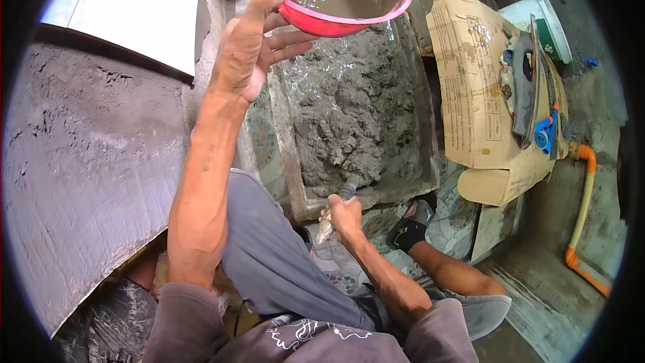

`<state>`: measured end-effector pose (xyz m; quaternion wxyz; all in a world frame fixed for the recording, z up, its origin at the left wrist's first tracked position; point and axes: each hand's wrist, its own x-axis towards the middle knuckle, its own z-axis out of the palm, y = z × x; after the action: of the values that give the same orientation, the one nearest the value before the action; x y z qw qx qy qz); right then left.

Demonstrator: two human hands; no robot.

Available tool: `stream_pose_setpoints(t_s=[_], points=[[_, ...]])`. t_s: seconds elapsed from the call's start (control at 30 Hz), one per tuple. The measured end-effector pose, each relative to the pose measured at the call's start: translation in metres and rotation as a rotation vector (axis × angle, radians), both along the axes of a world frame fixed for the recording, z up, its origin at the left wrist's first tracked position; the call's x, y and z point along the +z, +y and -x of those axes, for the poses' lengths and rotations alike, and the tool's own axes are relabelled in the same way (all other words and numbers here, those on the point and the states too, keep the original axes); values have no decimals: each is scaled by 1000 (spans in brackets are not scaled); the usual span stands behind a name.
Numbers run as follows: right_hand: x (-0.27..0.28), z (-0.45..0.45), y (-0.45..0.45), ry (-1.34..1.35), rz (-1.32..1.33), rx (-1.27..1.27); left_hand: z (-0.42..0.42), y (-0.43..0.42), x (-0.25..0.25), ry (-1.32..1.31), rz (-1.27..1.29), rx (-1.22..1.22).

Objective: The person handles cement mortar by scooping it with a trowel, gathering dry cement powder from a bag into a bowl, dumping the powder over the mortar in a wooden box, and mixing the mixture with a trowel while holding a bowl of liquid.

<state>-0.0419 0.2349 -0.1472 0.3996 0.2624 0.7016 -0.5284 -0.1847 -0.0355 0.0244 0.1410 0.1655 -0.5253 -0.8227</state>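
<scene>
My left hand (252, 47) grips the rim of a pink bowl (329, 25) at the top centre, thumb on the edge and fingers beneath. Greyish water fills part of the bowl. Below it lies a trough (291, 154) of wet grey mortar (349, 101). At the trough's near edge my right hand (344, 216) is closed around the handle of a tool (348, 190), whose far end is hidden at the mortar.
Cardboard (470, 87) lies right of the trough, with a metal tool and a blue object (545, 134) on it. Behind stands a white bucket (554, 30). An orange-jointed pipe (583, 208) is far right. A plastered surface (94, 154) and white tile (134, 7) are left.
</scene>
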Motion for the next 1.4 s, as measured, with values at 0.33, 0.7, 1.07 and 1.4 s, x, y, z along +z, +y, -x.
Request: stream_pose_setpoints(t_s=[0.33, 0.7, 1.07, 1.4], points=[[29, 77, -10, 17, -5, 208, 2, 3, 1, -32, 56, -43], [3, 241, -57, 563, -375, 977, -7, 6, 11, -59, 60, 32], [95, 227, 12, 679, -715, 1263, 1, 19, 20, -17, 9, 2], [-14, 147, 38, 679, -592, 1417, 12, 27, 0, -52, 25, -17]])
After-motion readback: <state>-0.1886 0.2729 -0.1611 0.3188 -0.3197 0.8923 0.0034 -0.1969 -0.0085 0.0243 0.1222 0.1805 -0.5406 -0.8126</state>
